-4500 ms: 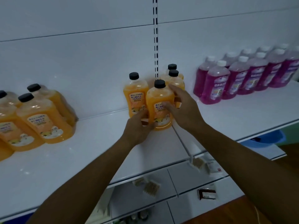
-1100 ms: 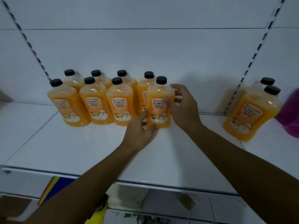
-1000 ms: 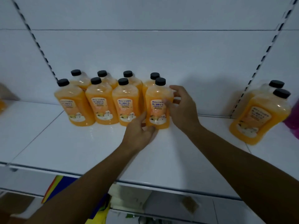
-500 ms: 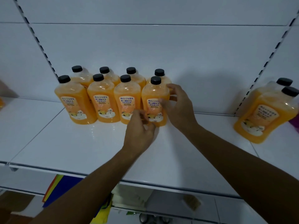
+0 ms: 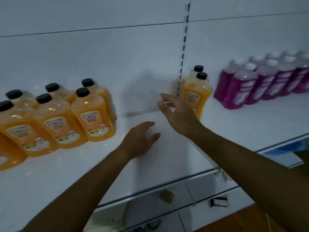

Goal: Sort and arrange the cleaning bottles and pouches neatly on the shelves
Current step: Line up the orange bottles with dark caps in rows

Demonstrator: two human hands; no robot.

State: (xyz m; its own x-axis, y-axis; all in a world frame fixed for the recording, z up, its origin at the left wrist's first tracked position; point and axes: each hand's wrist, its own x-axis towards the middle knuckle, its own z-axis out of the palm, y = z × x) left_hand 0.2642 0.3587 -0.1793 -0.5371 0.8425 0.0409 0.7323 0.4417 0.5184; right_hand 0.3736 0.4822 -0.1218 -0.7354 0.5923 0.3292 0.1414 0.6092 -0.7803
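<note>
Several orange bottles with black caps (image 5: 55, 119) stand grouped in two rows at the left of the white shelf (image 5: 167, 161). Two more orange bottles (image 5: 195, 94) stand one behind the other by the slotted upright, right of the middle. My right hand (image 5: 177, 114) is open in the air, fingers spread, just left of the front one and holding nothing. Over the bare shelf between the two groups, my left hand (image 5: 142, 139) hovers open and empty.
Several purple bottles with white caps (image 5: 260, 81) stand in rows at the far right of the shelf. A slotted upright (image 5: 183, 47) runs up the back panel. Lower shelves below hold small brown and white items (image 5: 167, 195). A blue object (image 5: 284, 151) lies low right.
Both hands have let go of the orange bottle, which now stands at the right end of the left group. The hands and the view have swung right toward the two separate orange bottles.
</note>
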